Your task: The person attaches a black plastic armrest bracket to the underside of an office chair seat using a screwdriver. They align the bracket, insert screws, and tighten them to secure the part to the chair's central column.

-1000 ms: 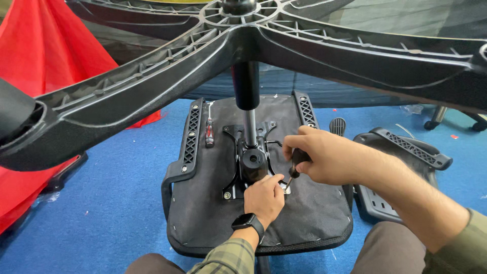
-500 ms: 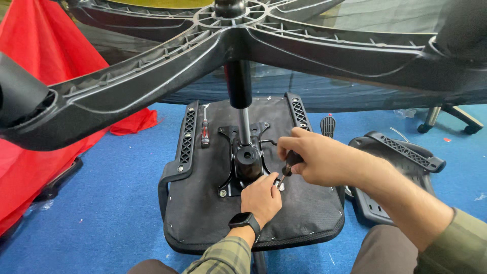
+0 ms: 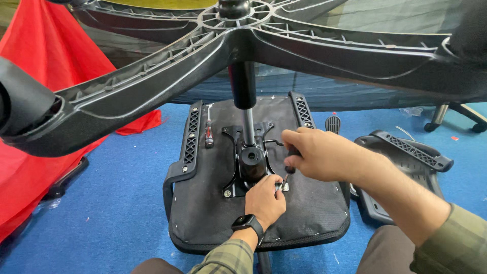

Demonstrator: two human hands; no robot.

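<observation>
The right hand (image 3: pixel 319 152) is closed around the dark handle of a screwdriver (image 3: pixel 290 163). Its thin shaft goes down and a little toward the left, and the tip meets a small screw (image 3: pixel 282 186) at the near right corner of the black metal mounting plate (image 3: pixel 232 177). So the long axis of the tool is nearly upright, only a bit tilted, and the screw lies directly under the grip. The left hand (image 3: pixel 264 200) is just beside it, from the near side; its fingertips are pinched together around the screw or the tool tip, but I cannot tell which of the two it really touches. The left hand is the nearer one to the screw, and it wears a dark watch (image 3: pixel 247 224) on the wrist.

The plate sits on the underside of one black seat cushion (image 3: pixel 203 213), which lies upside down on the blue floor (image 3: pixel 116 203). One gas cylinder (image 3: pixel 243 101) rises from the plate to the five-armed chair base (image 3: pixel 152 86) above. A second screwdriver (image 3: pixel 208 134), with red in the handle, lies on the seat to the left, well apart from both hands. One black armrest (image 3: pixel 406 152) lies on the floor at the right, and red cloth (image 3: pixel 35 61) is at the left.
</observation>
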